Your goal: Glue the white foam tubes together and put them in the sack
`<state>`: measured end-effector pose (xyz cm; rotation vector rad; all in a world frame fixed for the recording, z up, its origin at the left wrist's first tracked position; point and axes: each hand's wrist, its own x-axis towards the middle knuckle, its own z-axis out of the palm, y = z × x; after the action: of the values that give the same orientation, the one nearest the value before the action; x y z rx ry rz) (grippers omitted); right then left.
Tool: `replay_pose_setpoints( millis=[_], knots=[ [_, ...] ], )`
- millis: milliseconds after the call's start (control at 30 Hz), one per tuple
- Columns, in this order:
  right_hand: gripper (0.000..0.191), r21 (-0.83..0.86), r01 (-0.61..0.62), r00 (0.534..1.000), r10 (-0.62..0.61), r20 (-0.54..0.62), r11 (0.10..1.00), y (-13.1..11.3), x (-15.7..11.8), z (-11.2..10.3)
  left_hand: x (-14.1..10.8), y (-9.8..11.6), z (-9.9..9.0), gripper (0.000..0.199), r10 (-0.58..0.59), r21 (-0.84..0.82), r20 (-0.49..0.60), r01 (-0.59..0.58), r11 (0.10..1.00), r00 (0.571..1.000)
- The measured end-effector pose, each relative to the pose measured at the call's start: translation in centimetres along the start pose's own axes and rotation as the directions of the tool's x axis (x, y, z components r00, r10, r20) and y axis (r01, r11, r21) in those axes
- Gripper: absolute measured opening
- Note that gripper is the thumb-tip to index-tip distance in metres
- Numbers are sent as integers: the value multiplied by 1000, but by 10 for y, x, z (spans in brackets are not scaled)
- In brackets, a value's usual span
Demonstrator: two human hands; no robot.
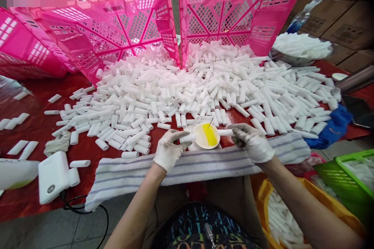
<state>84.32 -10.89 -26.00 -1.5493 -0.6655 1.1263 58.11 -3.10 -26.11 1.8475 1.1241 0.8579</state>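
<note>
My left hand (170,150), in a soiled white glove, pinches a short white tube (187,138) at the left side of a small white bowl (198,140). On the bowl's right side, my gloved right hand (253,142) grips another white tube (225,132) by its outer end. Bright yellow material (209,135) lies in the bowl, with a thin stick standing in it. Both tubes point inward toward the bowl; whether they touch its rim I cannot tell. A large heap of white tubes (187,89) spreads behind the bowl.
Pink crates (222,11) stand tipped behind the heap. A striped towel (204,165) lines the red table's (17,198) front edge. At left is a white device (52,177) with a black cable. Low at right are a yellow bag (264,202) and green basket (340,179) of tubes.
</note>
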Motion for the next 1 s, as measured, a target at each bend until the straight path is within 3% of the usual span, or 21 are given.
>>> replay_pose_setpoints(
  millis=[67, 167, 267, 400, 533, 733, 900, 1000],
  knots=[
    [61, -12, 0, 999, 1, 32, 1000, 0, 1, 2, 1, 4, 0, 30, -54, -29, -11, 54, 998, 998],
    [62, -56, 21, 997, -26, -77, 998, 1, 3, 5, 2, 10, -4, 27, -138, -39, -58, 136, 990, 989],
    [59, 17, 67, 994, -65, -87, 998, -6, -3, 7, 1, 16, -4, 23, -60, -16, -94, 59, 998, 994],
    [48, 167, 67, 992, -83, 94, 984, -21, -22, 16, -4, 23, 14, 25, 145, -106, 34, -140, 984, 989],
    [49, 135, 30, 988, -50, 147, 990, -29, -34, 23, -11, 28, 34, 28, 252, -43, 141, -248, 968, 957],
    [50, -82, 54, 994, -45, 102, 995, -30, -38, 15, -18, 35, 30, 26, 243, 71, 202, -262, 962, 949],
    [56, 5, 71, 997, -72, 23, 997, -36, -40, 13, -18, 34, 24, 32, 215, 179, 221, -256, 950, 951],
    [54, -23, 103, 993, -101, 66, 994, -34, -41, 12, -18, 35, 23, 34, 181, 191, 275, -239, 952, 944]
  ],
)
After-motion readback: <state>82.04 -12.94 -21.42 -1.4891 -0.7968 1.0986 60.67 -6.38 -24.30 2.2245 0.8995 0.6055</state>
